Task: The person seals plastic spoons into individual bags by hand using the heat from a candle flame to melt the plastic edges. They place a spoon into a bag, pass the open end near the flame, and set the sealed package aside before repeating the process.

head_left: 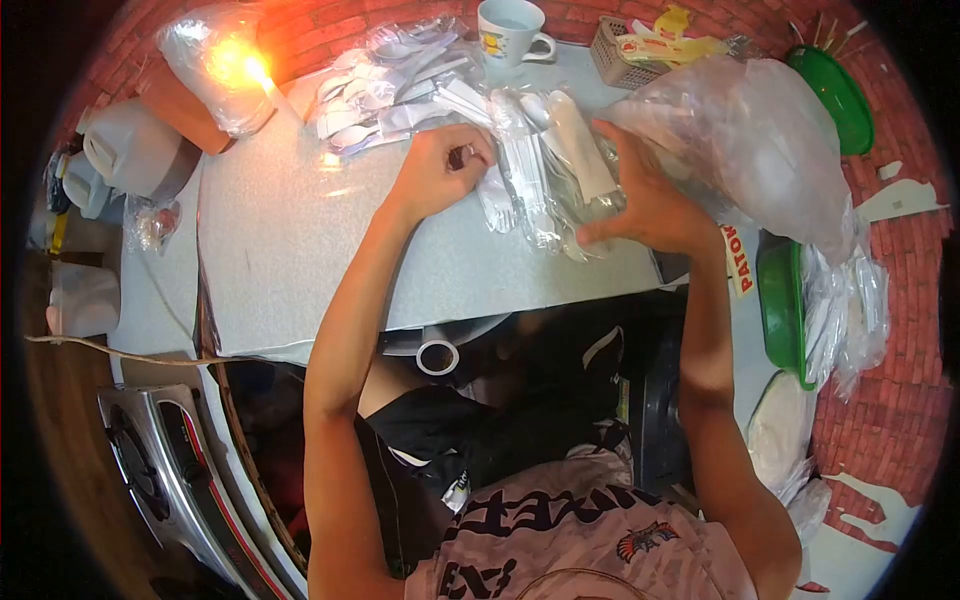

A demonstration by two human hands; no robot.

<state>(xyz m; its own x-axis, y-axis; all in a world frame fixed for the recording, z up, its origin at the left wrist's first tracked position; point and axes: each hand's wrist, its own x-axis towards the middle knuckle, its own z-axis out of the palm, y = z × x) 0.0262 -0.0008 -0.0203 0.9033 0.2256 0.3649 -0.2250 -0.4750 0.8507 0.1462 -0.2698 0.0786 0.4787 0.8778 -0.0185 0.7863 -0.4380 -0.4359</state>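
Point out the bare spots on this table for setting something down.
The grey tabletop is bare left of the left hand, from the packet pile down to the near edge. It is crowded between both hands with wrapped cutlery, and the plastic bag crowds the right hand.

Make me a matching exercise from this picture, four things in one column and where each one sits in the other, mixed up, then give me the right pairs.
Things:
1. white mug
2. green bowl
3. candle flame
4. left hand

Places:
A. far left of the table, glowing beside a clear bag
B. far edge of the table, near the middle
C. off the table's right side, under packets of plastic cutlery
D. on the table, fingers on a wrapped plastic fork

Pairs: 1-B, 2-C, 3-A, 4-D
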